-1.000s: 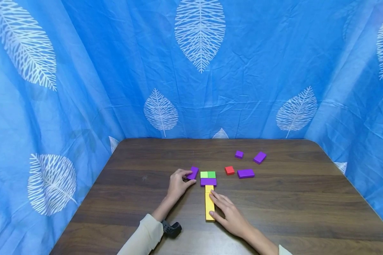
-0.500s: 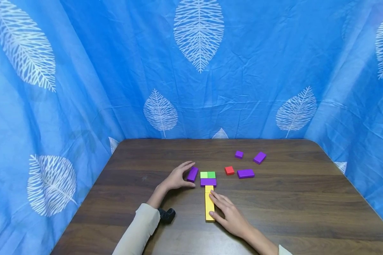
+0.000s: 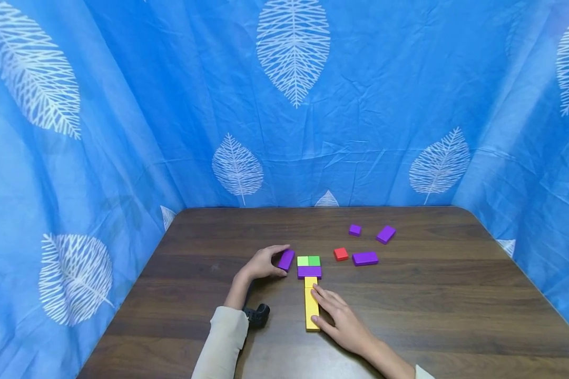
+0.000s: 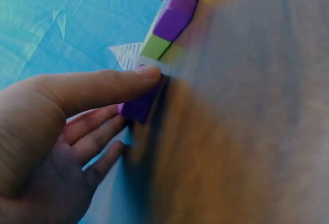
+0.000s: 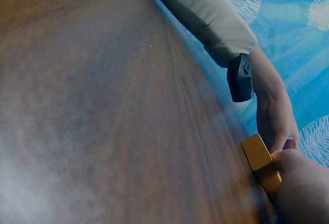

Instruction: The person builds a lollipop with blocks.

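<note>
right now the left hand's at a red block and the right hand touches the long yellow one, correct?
Not red: the head view shows the left hand at a purple block. The right hand does touch the long yellow block.

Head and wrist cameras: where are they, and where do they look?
Head: on the head, facing forward and down at the table; left grip, right grip show.
Left: on left wrist, watching left grip around a purple block.
Right: on right wrist, watching a yellow block; both grips show.
Head and left share that purple block.
</note>
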A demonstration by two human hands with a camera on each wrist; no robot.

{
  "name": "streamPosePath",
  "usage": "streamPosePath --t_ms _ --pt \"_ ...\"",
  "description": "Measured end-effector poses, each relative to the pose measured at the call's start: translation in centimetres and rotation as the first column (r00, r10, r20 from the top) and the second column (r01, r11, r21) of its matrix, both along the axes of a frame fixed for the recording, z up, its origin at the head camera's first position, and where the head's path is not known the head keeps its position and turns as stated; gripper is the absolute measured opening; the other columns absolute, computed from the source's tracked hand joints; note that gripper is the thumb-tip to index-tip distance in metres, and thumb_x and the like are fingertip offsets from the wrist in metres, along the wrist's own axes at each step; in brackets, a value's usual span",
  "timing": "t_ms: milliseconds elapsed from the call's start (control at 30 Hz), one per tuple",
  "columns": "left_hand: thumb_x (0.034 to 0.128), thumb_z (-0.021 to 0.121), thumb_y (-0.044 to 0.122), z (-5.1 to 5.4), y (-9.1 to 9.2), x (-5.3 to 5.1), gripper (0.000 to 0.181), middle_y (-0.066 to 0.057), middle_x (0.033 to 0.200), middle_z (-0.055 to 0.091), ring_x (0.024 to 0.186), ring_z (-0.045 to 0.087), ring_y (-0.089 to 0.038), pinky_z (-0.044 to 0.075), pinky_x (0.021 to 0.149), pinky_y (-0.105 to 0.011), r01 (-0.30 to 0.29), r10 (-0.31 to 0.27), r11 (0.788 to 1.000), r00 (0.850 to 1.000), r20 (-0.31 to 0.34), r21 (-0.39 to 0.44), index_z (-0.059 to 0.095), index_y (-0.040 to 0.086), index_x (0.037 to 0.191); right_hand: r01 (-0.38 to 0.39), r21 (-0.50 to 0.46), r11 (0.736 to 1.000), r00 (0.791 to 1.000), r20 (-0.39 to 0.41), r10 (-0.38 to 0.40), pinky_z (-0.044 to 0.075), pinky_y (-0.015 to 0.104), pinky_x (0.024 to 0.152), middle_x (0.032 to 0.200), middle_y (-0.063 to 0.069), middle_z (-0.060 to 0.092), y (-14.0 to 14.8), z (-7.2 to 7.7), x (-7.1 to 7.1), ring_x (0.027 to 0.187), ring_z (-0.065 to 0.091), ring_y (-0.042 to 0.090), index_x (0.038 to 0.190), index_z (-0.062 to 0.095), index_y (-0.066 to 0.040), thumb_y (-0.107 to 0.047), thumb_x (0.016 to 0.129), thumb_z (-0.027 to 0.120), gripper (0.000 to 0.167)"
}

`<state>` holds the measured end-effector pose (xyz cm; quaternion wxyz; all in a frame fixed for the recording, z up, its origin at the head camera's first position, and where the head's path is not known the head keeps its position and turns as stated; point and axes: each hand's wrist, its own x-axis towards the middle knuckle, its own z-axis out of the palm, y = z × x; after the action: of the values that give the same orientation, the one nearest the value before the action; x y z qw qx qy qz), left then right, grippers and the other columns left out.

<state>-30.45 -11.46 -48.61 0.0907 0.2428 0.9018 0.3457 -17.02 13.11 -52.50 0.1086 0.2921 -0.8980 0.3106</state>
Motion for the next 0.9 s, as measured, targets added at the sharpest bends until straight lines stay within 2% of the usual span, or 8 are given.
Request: streamPosePath --t_ms 300,600,733,900 --pt "0.0782 0.075 0.016 -1.3 -0.4 0.0 0.062 -0.009 0.136 0.047 0.126 0.040 -0.028 0.034 0.102 -0.044 -0.065 0.065 0.994 0.998 -0.001 0.085 0.050 0.013 0.134 -0.015 -0.023 1.000 1.000 -0.013 0.014 0.040 0.045 0.097 0.143 0.004 0.039 0.0 0.2 -0.1 0.125 0.041 0.020 0.137 0.046 -0.009 -0.036 0.091 0.058 0.055" --pt "0.0744 0.078 0.024 -2.3 0.3 0.1 0.061 -0.008 0.131 0.052 0.124 0.043 -0.027 0.034 0.102 -0.044 -0.126 0.142 0.980 0.985 -0.095 0.157 0.055 0.012 0.129 -0.015 -0.019 1.000 0.998 -0.069 0.014 0.041 0.046 0.095 0.140 0.008 0.042 0.0 0.0 -0.2 0.123 0.043 0.024 0.135 0.047 -0.006 -0.033 0.090 0.060 0.054" --pt "0.0741 0.078 0.026 -2.6 0.8 0.3 0.061 -0.009 0.130 0.053 0.123 0.044 -0.026 0.034 0.102 -0.043 -0.146 0.170 0.974 0.976 -0.135 0.173 0.056 0.009 0.128 -0.016 -0.033 0.999 0.999 -0.049 0.015 0.040 0.046 0.096 0.141 0.007 0.042 0.1 0.0 -0.1 0.123 0.043 0.023 0.135 0.047 -0.007 -0.032 0.089 0.061 0.054" --pt "0.0736 0.078 0.030 -2.9 1.0 0.3 0.063 -0.008 0.129 0.054 0.123 0.045 -0.024 0.034 0.102 -0.041 -0.142 0.171 0.974 0.971 -0.165 0.176 0.056 0.008 0.128 -0.004 -0.027 1.000 1.000 -0.022 0.003 0.041 0.045 0.096 0.141 0.005 0.042 0.0 0.1 0.0 0.124 0.042 0.021 0.136 0.047 -0.010 -0.035 0.090 0.059 0.054"
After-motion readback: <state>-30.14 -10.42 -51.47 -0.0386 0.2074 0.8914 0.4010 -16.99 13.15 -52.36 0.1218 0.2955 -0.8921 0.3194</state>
